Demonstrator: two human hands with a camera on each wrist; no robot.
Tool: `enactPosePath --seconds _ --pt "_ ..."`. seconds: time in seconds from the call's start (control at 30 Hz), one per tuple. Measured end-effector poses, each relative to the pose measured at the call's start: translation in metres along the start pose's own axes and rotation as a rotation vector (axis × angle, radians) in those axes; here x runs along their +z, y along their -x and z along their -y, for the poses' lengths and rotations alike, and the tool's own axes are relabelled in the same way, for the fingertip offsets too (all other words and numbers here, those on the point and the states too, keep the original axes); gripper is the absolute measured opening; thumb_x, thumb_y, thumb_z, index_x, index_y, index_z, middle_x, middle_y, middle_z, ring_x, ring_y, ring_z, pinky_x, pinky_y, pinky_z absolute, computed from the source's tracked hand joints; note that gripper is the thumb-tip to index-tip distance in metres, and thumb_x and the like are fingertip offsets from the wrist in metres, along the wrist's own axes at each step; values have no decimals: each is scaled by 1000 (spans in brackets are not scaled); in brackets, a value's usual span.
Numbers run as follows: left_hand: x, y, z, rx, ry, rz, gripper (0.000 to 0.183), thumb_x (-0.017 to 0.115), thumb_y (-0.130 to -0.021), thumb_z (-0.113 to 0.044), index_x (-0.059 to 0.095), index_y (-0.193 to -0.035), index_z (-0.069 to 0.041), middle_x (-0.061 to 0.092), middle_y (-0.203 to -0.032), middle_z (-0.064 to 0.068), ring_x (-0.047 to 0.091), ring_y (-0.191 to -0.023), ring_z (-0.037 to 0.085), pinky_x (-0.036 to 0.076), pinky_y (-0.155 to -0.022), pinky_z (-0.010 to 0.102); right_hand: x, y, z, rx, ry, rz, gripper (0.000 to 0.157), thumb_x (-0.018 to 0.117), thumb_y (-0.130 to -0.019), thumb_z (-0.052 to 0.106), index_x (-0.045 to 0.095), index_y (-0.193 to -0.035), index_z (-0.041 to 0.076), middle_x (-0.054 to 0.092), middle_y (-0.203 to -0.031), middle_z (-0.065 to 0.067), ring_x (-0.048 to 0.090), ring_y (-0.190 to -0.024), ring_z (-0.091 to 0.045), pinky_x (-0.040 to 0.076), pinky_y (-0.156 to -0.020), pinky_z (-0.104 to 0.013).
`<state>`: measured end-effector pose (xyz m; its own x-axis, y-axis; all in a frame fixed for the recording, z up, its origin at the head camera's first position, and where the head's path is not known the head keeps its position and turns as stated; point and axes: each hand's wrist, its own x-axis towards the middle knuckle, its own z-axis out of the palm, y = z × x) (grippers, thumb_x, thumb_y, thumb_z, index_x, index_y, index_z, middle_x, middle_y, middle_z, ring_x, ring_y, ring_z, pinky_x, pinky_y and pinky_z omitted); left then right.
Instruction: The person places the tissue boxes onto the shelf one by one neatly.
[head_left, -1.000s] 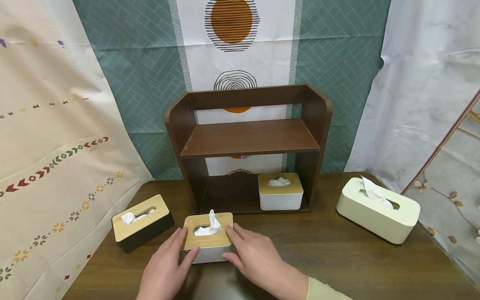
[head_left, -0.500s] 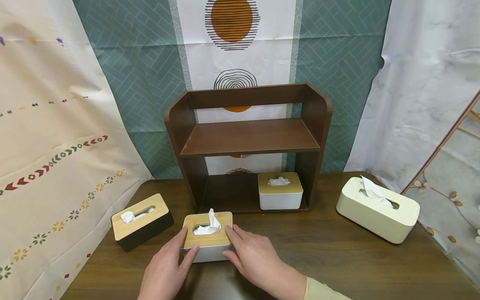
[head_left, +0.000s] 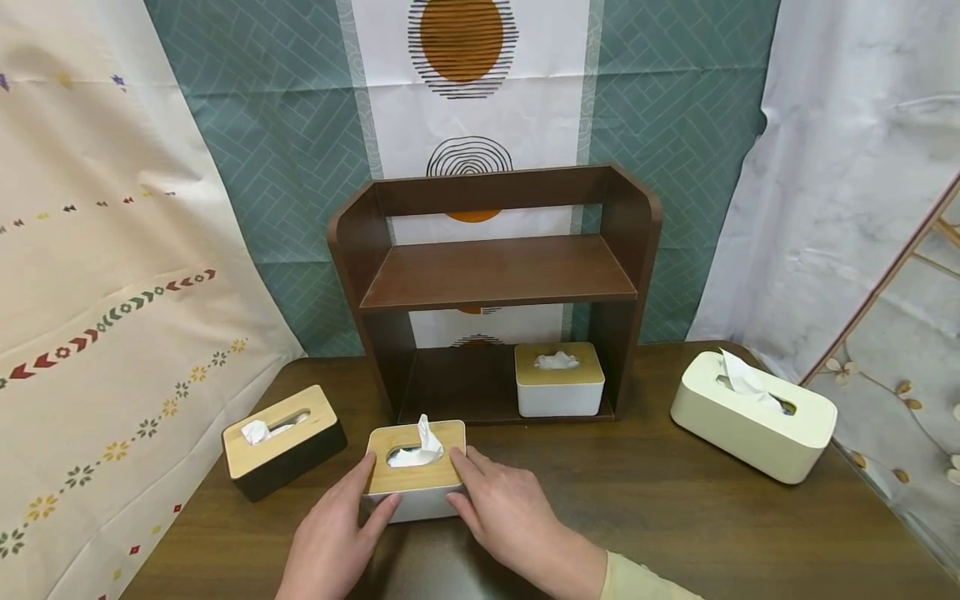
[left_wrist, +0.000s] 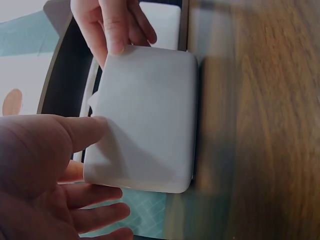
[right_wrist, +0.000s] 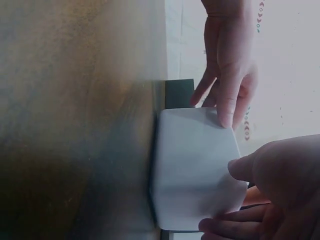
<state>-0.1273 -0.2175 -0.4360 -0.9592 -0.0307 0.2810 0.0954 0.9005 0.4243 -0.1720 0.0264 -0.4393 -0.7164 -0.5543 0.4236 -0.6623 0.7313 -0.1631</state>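
Note:
A white tissue box with a light wooden lid (head_left: 414,483) sits on the tabletop in front of the shelf, a tissue poking up from its oval slot. My left hand (head_left: 335,529) holds its left end, the thumb on the front wall and the fingers at the side. At the opposite end my right hand (head_left: 517,512) grips it the same way. In the left wrist view the plain white front of the tissue box (left_wrist: 147,115) faces the camera, between both hands. The right wrist view shows that front wall too, with both thumbs against it.
A dark brown two-tier shelf (head_left: 498,271) stands behind; its lower right corner holds another white wood-topped tissue box (head_left: 560,398). On the left is a black tissue box with a wooden lid (head_left: 288,454). A long cream tissue box (head_left: 750,429) lies at the right.

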Motion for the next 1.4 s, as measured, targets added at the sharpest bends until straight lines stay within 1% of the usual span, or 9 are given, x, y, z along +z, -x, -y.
enactPosePath --seconds 0.13,0.23,0.5,0.7,0.83,1.03,1.13,1.27,1.4 --pt "0 -3 -5 -41 4 15 74 84 -101 -35 56 -159 1 64 -151 27 64 -136 46 53 -105 66 0 0 -2 6 -15 -28 51 76 -107 33 68 -149 5 75 -138 -16 80 -109 -25 66 -76 -42" --pt "0 -4 -10 -52 10 10 73 85 -100 -35 57 -158 0 64 -150 27 65 -135 46 53 -104 65 1 0 -4 22 -21 -31 50 77 -106 31 69 -148 6 75 -138 -16 80 -111 -25 66 -76 -43" --pt "0 -4 -19 -12 38 -65 71 86 -100 -33 58 -158 -3 64 -153 22 66 -135 42 54 -104 65 0 0 -10 54 -48 -57 50 77 -106 33 69 -148 5 75 -138 -15 79 -114 -26 66 -78 -44" --pt "2 -10 -26 -13 54 -72 70 84 -101 -34 57 -159 -5 64 -153 21 67 -134 42 54 -103 65 -5 -2 -16 51 -58 -117 49 80 -104 28 70 -146 4 75 -137 -17 79 -114 -29 66 -78 -47" --pt "4 -16 -31 3 47 -79 71 85 -101 -33 57 -159 -4 64 -153 22 67 -134 41 55 -103 65 -10 -4 -21 65 -60 -126 50 80 -104 27 69 -147 4 74 -138 -18 79 -115 -29 66 -80 -48" --pt "8 -27 -37 59 60 -116 68 86 -100 -28 59 -157 -3 66 -151 20 69 -132 39 57 -100 63 -14 -8 -31 79 -62 -161 49 81 -103 28 71 -145 5 75 -136 -19 79 -113 -31 66 -82 -49" --pt "9 -34 -40 64 66 -109 68 86 -100 -27 59 -157 -4 66 -152 19 68 -133 40 57 -100 63 -15 -11 -37 81 -62 -185 48 82 -103 27 71 -144 5 76 -135 -18 79 -113 -33 66 -83 -50" --pt "11 -45 -44 61 65 -92 69 86 -100 -27 58 -158 -4 64 -154 20 67 -134 41 57 -102 63 -17 -16 -43 98 -63 -187 48 81 -103 26 71 -145 5 75 -136 -19 78 -115 -34 65 -85 -52" --pt "13 -56 -46 71 69 -94 68 85 -101 -26 58 -158 -3 63 -154 21 66 -135 42 56 -103 62 -18 -24 -50 101 -61 -203 48 82 -102 23 71 -144 3 75 -136 -21 78 -116 -35 65 -85 -53"
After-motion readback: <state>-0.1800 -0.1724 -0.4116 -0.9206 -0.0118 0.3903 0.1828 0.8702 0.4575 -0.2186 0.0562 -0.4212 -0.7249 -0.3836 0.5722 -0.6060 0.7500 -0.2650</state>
